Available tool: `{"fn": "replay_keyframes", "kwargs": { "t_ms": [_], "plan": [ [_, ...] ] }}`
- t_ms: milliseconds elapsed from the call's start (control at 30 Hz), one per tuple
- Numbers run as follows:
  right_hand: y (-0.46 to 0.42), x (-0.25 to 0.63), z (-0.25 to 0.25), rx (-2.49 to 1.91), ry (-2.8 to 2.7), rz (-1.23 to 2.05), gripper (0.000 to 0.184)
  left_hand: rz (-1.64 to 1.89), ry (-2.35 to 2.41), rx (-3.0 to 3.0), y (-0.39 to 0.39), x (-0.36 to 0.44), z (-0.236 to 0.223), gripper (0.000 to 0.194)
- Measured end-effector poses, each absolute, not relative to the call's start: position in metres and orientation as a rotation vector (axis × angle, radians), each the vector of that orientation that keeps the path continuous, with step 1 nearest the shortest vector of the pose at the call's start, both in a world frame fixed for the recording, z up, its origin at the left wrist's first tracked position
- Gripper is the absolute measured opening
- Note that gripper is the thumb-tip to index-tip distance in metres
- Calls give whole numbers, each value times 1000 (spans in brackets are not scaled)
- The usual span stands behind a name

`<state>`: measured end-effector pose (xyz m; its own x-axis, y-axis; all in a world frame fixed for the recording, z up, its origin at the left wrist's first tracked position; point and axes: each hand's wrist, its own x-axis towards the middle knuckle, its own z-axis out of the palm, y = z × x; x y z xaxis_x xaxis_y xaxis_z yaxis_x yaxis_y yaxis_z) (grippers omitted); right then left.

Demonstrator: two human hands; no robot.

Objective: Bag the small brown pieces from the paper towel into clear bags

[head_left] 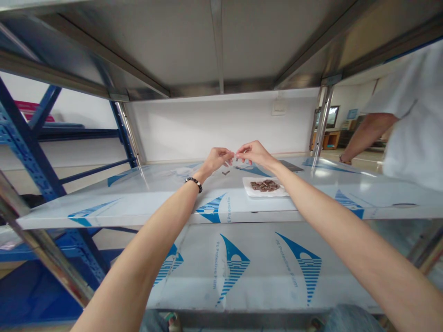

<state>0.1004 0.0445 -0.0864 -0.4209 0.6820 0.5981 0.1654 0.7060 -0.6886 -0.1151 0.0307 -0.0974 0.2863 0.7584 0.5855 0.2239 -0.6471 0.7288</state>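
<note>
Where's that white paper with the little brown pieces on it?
In the head view, the white paper sheet lies on the film-covered shelf, right of centre, nearer the person than their right hand and to the right of a small brown piece.

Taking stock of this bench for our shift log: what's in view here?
film-covered steel shelf: one, white and blue, under the hands
white paper sheet: one, white, on the shelf
brown pieces: small heap, brown, on the paper
loose brown bits: too small to count, brown, on the shelf below the hands
dark flat panel: one, dark grey, far right of the shelf
blue steel rack: one, blue, at left
co-worker: one, white shirt, at right
bead bracelet: one, black, left wrist
left hand: one, bare, above the shelf
right hand: one, bare, fingertips beside the left hand
</note>
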Motion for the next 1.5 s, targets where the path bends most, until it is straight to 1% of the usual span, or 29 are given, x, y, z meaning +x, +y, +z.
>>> {"fn": "replay_keyframes", "kwargs": {
  "t_ms": [133,333,533,700,767,867,967,1100,1233,1300,1400,1433,1500],
  "plan": [
    [44,101,-85,-646,-1961,665,24,1386,818,1989,33,-116,-99,39],
    [47,101,-86,-665,-2038,685,23,1398,804,1922,29,-117,-98,40],
    [55,100,-89,-689,-2056,582,11,1329,783,1925,25,-116,-96,43],
    [55,100,-87,-649,-2072,510,14,1186,733,1960,27,-118,-97,49],
    [53,99,-86,-629,-2097,431,15,1110,724,1965,27,-118,-99,50],
    [50,97,-85,-581,-2111,291,15,960,691,1957,25,-117,-102,47],
    [47,95,-83,-570,-2145,311,16,898,647,1937,23,-114,-104,41],
    [42,96,-80,-572,-2123,449,14,992,668,1947,24,-115,-103,32],
    [38,109,-71,-645,-2022,455,14,1079,755,2004,24,-119,-101,33],
    [36,120,-67,-775,-2210,503,18,1082,793,2043,23,-119,-102,33],
    [36,134,-65,-1106,-2616,749,33,1086,832,2071,21,-117,-102,30],
    [37,136,-66,-1211,-2689,805,39,1096,841,2067,21,-116,-102,29],
    [40,139,-69,-1349,-2727,807,46,1124,850,2050,22,-115,-102,26]
  ]
}}
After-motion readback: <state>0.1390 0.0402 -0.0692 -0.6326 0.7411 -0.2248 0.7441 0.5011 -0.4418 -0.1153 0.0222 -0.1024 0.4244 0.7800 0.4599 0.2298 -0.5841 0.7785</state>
